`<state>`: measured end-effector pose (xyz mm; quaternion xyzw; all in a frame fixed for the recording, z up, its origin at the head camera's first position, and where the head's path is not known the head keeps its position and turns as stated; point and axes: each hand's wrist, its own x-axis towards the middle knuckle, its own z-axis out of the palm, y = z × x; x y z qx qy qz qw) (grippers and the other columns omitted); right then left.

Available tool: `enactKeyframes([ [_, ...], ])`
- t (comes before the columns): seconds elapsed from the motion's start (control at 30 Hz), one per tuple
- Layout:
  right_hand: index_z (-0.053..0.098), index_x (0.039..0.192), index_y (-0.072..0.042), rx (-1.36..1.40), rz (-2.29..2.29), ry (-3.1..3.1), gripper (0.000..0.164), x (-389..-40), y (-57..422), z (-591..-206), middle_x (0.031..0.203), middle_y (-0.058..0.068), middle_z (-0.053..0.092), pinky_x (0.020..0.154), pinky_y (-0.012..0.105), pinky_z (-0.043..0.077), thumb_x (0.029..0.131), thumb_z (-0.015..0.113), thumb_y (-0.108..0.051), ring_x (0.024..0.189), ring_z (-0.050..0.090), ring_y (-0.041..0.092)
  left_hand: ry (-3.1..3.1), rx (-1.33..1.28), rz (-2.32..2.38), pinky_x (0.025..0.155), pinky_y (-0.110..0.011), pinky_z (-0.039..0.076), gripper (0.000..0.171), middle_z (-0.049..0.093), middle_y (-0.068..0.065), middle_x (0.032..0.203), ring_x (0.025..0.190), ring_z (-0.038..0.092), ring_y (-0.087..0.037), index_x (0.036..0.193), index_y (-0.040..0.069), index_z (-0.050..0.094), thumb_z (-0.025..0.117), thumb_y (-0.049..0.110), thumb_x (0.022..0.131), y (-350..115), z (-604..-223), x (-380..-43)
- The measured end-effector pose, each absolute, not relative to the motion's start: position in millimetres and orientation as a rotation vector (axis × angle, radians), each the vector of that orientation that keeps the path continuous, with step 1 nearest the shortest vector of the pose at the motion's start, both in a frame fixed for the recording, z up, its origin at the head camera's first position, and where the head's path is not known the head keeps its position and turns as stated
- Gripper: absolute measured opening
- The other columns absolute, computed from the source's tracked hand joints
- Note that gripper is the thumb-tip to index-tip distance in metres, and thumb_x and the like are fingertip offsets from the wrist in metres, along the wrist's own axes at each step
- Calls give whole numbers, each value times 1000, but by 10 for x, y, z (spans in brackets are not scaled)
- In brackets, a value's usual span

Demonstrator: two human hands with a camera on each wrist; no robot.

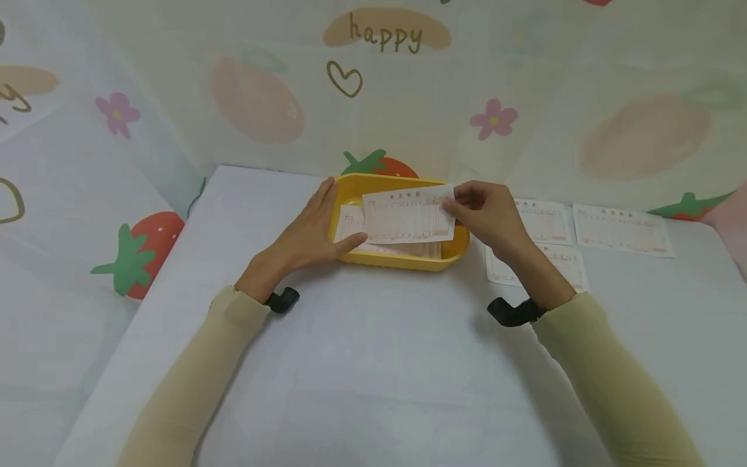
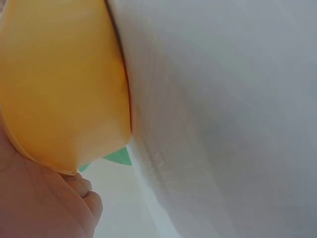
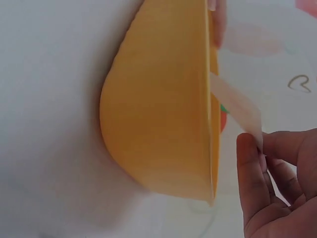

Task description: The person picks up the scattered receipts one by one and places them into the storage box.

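Note:
A yellow plastic basket (image 1: 403,263) stands near the back of the table with several printed paper slips (image 1: 348,224) in it. My left hand (image 1: 306,230) holds the basket's left end, thumb over the front rim and fingers along the far left corner. The left wrist view shows that hand (image 2: 44,203) against the basket wall (image 2: 64,89). Between thumb and fingers, my right hand (image 1: 490,214) pinches the right edge of one slip (image 1: 408,215), raised over the basket. In the right wrist view this slip (image 3: 240,106) is tilted above the rim.
To the right of the basket, several similar slips lie on the white tabletop, one at the far right (image 1: 623,230) and another partly under my right forearm (image 1: 565,263). A patterned cloth (image 1: 408,110) hangs behind the table.

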<state>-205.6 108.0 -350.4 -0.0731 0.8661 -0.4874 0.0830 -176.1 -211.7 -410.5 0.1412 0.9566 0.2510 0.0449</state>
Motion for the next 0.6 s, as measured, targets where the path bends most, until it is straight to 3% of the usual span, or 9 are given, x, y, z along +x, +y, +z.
enactKeyframes([
  [0.2,70,119,-9,-257,-1323,2722,33,-2043,1075,-3546,111,10,70,75,16,54,94,71,-32,97,63,21,2925,443,767,129,-52,18,112,-8,-5,172,161,-2,-24,163,19,-8,50,77,88,-2133,-4088,-1745],
  [0.47,62,136,-8,-268,-1227,2890,48,-2008,1212,-3599,119,12,72,87,41,61,94,70,-29,110,70,28,2914,402,771,129,-51,19,113,-10,-2,172,161,-1,-23,163,22,-10,49,80,86,-2119,-4088,-1735],
  [0.6,59,138,-9,-257,-1244,2948,49,-1980,1303,-3610,123,12,71,91,45,61,95,69,-29,112,68,28,2923,409,765,129,-52,19,113,-10,-3,172,161,-1,-23,163,23,-10,49,80,86,-2114,-4106,-1741],
])
